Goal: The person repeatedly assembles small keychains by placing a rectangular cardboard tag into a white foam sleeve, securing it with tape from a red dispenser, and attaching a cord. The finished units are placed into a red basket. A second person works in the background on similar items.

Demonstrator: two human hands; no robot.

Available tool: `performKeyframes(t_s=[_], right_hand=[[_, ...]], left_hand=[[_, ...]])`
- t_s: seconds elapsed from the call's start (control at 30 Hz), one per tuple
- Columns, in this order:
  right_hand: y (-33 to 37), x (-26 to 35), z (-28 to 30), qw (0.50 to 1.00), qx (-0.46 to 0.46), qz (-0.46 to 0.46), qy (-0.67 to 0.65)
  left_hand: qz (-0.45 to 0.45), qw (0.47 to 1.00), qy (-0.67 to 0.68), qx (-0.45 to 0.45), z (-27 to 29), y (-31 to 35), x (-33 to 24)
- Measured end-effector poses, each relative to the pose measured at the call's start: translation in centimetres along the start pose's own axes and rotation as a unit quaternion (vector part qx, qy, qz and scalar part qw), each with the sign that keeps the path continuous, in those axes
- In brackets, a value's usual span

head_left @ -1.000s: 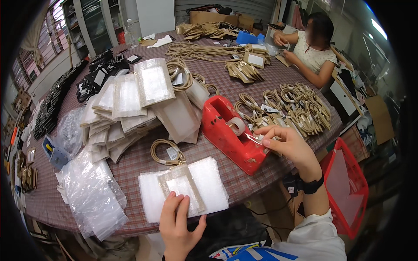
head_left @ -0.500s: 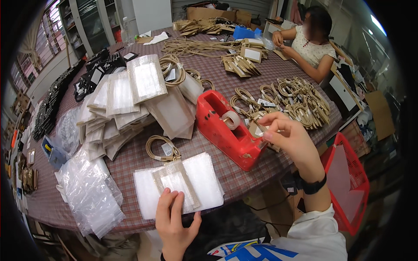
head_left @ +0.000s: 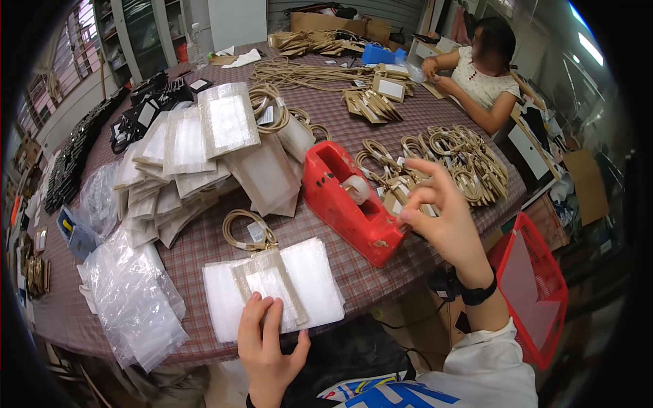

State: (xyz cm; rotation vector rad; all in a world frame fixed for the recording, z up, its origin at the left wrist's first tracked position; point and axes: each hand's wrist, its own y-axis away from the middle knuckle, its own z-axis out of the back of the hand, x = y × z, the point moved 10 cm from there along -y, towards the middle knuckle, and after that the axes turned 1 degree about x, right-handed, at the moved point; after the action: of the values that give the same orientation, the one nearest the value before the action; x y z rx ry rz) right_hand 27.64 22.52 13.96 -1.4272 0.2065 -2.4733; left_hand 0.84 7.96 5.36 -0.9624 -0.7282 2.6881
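Observation:
My left hand [head_left: 271,345] lies with its fingers stretched out on a beige card holder [head_left: 291,291] with a clear window. That holder rests on a stack of white foam sheets [head_left: 318,272], its coiled beige cord [head_left: 229,238] and a small white tag beyond the stack. To the right stands a red tape dispenser [head_left: 333,200] with a roll of clear tape [head_left: 356,190]. At the dispenser's near, cutting end, my right hand [head_left: 439,214] pinches with thumb and a fingertip, its index finger raised. The tape's end there hardly shows.
A heap of foam-wrapped holders [head_left: 183,146] fills the left middle. Plastic bags [head_left: 132,299] hang over the near left edge. Corded beige holders [head_left: 462,160] pile at the right, black ones [head_left: 146,112] far left. A co-worker [head_left: 479,81] sits far right; a red basket [head_left: 534,292] stands below.
My right index finger has lifted away from the thumb, the hand still by the dispenser's cutting end. My left hand stays on the card holder. The whole view has shifted slightly.

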Motion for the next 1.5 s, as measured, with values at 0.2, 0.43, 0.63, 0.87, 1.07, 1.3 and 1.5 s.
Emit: performKeyframes(t_s=[0.2, 0.43, 0.63, 0.87, 1.07, 1.3, 1.5], right_hand=[[4.9, -3.4, 0.8, 0.995, -0.041, -0.086, 0.033], [0.4, 0.4, 0.3, 0.998, -0.06, -0.011, -0.009], [2.4, 1.4, 0.3, 0.997, -0.073, -0.033, -0.012], [6.1, 0.1, 0.7, 0.986, -0.149, -0.038, -0.071], [4.4, 4.6, -13.0, 0.954, 0.282, -0.021, -0.101], [4.0, 6.7, -20.7, 0.913, 0.336, 0.162, 0.167], [2.7, 7.7, -22.0, 0.843, 0.399, 0.185, 0.309]], left_hand=[[0.0, 1.0, 0.0, -0.003, 0.1, 0.2, 0.0], [-0.003, 1.0, -0.005, 0.007, -0.4, 0.0, 0.1], [0.018, 0.999, -0.027, 0.002, -0.3, 0.5, 0.6], [0.002, 1.0, 0.008, 0.007, 0.0, 0.1, 0.1], [-0.021, 0.997, 0.059, 0.033, 0.2, 0.4, 0.6], [-0.032, 0.995, 0.094, 0.026, 0.8, 0.1, 0.5], [-0.045, 0.995, 0.083, 0.024, 0.9, 0.0, 0.5]])
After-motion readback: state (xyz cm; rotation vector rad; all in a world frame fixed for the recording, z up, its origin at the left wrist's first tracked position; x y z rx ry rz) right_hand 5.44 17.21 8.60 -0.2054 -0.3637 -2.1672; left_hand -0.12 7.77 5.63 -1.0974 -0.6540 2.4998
